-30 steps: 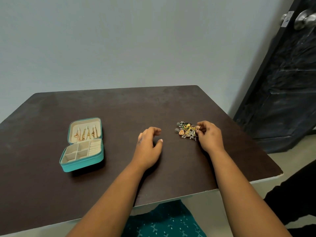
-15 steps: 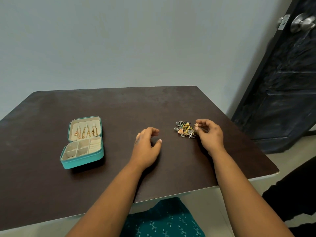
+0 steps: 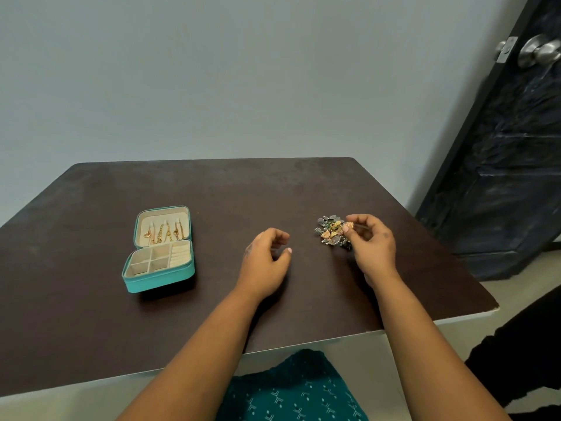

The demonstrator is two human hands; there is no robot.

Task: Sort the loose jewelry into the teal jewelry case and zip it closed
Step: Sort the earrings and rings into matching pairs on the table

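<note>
No writing or brand mark shows anywhere on this scene. Biggest first: the dark brown table (image 3: 91,299) fills the middle, a dark door (image 3: 501,177) with a metal knob (image 3: 538,51) stands at right. On the table's left side lies the teal jewelry case (image 3: 161,276), unzipped and laid flat, gold chains (image 3: 164,233) hanging in its lid, cream compartments in the base. The left hand (image 3: 264,262) rests at centre, fingers loosely curled, holding nothing. The right hand (image 3: 373,247) hovers at the pile of loose jewelry (image 3: 329,230), right of centre and well apart from the case, thumb and fingertips pinching one small gold piece (image 3: 348,226) just above the heap.
</note>
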